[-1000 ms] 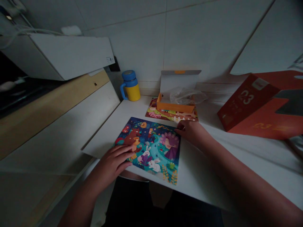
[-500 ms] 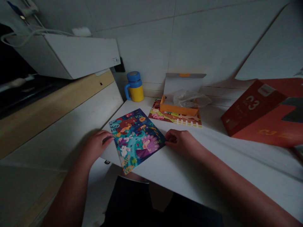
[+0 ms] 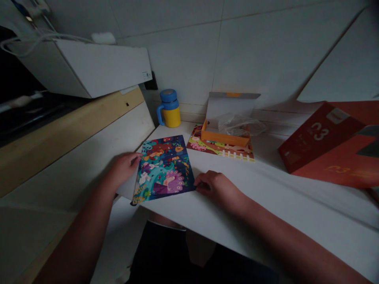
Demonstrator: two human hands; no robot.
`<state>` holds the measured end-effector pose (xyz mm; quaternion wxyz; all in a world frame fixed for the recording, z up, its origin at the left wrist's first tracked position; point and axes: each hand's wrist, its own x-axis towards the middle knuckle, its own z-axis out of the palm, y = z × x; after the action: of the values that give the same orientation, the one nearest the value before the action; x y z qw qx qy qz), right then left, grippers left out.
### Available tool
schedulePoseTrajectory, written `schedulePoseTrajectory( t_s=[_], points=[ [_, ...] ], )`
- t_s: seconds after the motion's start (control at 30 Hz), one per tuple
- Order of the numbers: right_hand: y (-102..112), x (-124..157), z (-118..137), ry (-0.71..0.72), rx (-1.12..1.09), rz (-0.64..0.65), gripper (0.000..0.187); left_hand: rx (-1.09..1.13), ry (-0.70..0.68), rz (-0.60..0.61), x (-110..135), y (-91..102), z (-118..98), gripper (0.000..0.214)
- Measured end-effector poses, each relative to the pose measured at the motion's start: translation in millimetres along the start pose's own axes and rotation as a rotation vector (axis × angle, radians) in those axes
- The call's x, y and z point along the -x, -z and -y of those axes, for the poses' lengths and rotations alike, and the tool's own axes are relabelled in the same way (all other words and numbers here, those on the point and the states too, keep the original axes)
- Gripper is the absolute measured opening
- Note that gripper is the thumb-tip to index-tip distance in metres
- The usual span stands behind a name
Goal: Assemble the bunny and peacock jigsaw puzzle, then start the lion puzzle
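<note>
A thin picture board point(image 3: 166, 169) printed with cartoon animals in dark blue, teal and purple lies on the white table point(image 3: 242, 205), its lower left corner near the front edge. My left hand point(image 3: 126, 167) pinches the board's left edge between thumb and fingers. At its lower right corner, my right hand point(image 3: 214, 187) has closed its fingertips on the board; the curled fingers are partly hidden.
Behind the board, an open orange box point(image 3: 226, 137) with clear plastic wrap point(image 3: 241, 124) in it sits on a second picture board point(image 3: 207, 150). A blue and yellow mug point(image 3: 171, 114) stands at the back left. A red box point(image 3: 319, 138) is at right.
The picture board has turned clockwise, its lower left corner swinging left and its right corner moving toward me. My right hand has moved left and nearer; my left hand has moved slightly away from me.
</note>
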<state>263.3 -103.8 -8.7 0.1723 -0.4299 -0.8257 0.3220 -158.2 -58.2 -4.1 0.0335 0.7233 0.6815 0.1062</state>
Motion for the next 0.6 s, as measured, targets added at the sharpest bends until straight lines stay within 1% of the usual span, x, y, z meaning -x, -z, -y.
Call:
schedulePoseTrajectory(
  t_s=[0.13, 0.3, 0.4, 0.47, 0.6],
  points=[
    [-10.1, -8.0, 14.9, 0.084, 0.115, 0.028, 0.013, -0.016, 0.021, 0.018, -21.7, -2.8, 1.3, 0.056],
    [-24.0, -25.3, 46.0, 0.188, 0.385, 0.092, 0.017, 0.0, 0.035, 0.044, -58.3, -5.3, 0.0, 0.049],
    [-36.3, -37.0, 63.5, 0.245, 0.478, 0.084, 0.016, 0.005, 0.031, 0.063, -78.1, -7.7, -4.5, 0.045],
    [-44.5, -44.0, 73.6, 0.258, 0.509, 0.071, 0.015, -0.001, 0.022, 0.07, -89.4, -10.5, -7.4, 0.045],
    [-55.2, -55.9, 88.3, 0.228, 0.516, 0.051, 0.017, -0.014, 0.001, 0.059, -107.6, -19.5, -12.5, 0.044]
  ],
)
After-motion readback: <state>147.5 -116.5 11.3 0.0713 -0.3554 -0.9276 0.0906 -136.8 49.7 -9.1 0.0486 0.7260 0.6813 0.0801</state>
